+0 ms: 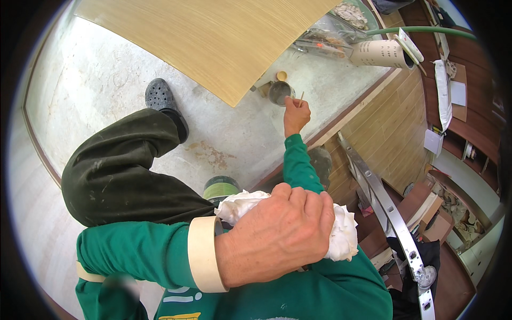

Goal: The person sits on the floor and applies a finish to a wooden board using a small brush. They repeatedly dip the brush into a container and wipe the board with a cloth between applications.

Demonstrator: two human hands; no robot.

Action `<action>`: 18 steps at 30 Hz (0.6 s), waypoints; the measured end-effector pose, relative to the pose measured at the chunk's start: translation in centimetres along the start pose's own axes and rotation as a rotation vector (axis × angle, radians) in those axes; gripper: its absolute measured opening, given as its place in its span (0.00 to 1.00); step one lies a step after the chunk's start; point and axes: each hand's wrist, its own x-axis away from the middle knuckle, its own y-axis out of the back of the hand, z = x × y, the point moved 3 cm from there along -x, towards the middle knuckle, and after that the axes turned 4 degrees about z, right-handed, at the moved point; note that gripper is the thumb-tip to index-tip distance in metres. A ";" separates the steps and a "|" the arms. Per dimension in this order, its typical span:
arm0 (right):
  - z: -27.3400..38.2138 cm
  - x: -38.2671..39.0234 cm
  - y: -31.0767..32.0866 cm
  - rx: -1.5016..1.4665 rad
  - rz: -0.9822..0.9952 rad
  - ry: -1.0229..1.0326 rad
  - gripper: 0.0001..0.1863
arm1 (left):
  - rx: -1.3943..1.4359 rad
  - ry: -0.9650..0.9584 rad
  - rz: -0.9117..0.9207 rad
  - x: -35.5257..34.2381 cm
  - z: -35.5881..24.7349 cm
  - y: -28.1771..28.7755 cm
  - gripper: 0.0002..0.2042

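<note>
Crumpled white wad (344, 234), soft and deeply creased, lies nearest, at five o'clock, the left hand (282, 229) clenched over it, fingertips hidden. A smooth pale ring (202, 255) circles that wrist at seven o'clock. At eight stands a round green container (221, 189), its contents out of sight. Toward one o'clock the right hand (296, 114) pinches a thin stick (302, 96), fingers bent together, at a round cup (277, 92) with a grey inside; whether they touch its rim I cannot tell. Farther, a flat wood-grained board (213, 42) spans eleven o'clock; a stiff cardboard tube (373, 53) lies at two.
</note>
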 end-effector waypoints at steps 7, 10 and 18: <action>-3.7 -2.2 1.3 -0.409 0.225 -0.307 0.13 | -0.024 0.007 -0.006 -0.6 -0.1 -0.5 0.25; -4.6 -3.4 2.0 -0.512 0.287 -0.443 0.13 | -0.023 0.020 0.008 -1.0 0.0 -0.9 0.25; -5.7 -8.9 2.0 -0.623 0.151 -0.572 0.14 | -0.043 0.038 0.104 -2.6 0.3 -1.8 0.26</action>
